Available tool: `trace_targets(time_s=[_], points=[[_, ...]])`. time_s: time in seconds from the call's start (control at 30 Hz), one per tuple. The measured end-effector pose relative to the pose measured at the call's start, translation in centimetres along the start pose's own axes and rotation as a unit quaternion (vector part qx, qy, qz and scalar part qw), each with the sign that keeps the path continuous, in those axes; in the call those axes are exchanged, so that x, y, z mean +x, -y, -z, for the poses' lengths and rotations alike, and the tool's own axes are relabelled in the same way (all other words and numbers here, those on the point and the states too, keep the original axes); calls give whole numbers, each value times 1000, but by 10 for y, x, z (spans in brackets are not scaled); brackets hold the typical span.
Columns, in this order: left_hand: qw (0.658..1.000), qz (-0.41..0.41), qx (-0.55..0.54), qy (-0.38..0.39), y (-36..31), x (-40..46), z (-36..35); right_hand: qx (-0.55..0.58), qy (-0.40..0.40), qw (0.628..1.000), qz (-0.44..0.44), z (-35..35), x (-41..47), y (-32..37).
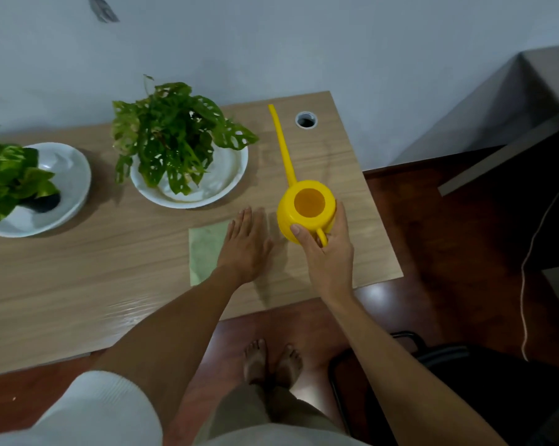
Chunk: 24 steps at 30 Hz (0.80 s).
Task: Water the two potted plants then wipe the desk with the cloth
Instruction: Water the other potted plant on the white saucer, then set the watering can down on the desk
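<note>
A yellow watering can (307, 206) with a long thin spout stands on the wooden desk (111, 278), spout pointing away towards the wall. My right hand (328, 249) wraps around its body and handle. My left hand (246, 246) lies flat, fingers apart, on a pale green cloth (204, 249) just left of the can. Two leafy plants sit in white bowls: one with holed leaves (175, 136) at the desk's middle back in a bowl (226, 178), the other (5, 175) at the far left in a bowl (69, 175).
A round cable hole (306, 120) is in the desk's back right corner. The desk ends just right of the can. A black chair (448, 365) stands at the lower right on a dark red floor. A grey wall rises behind the desk.
</note>
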<state>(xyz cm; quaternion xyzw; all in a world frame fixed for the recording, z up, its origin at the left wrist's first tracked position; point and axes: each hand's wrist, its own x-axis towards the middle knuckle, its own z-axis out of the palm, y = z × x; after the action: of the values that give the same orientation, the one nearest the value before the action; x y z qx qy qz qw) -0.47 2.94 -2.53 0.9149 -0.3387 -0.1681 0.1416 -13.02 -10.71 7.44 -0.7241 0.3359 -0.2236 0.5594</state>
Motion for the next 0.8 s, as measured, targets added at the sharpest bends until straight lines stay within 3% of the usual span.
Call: trace_targets(time_s=[0.33, 0.8], points=[[999, -16, -1, 30, -8, 25, -31, -21, 2, 999, -46, 8, 22, -62], [1000, -15, 5, 25, -5, 26, -36, 16, -5, 998, -53, 3, 30, -68]])
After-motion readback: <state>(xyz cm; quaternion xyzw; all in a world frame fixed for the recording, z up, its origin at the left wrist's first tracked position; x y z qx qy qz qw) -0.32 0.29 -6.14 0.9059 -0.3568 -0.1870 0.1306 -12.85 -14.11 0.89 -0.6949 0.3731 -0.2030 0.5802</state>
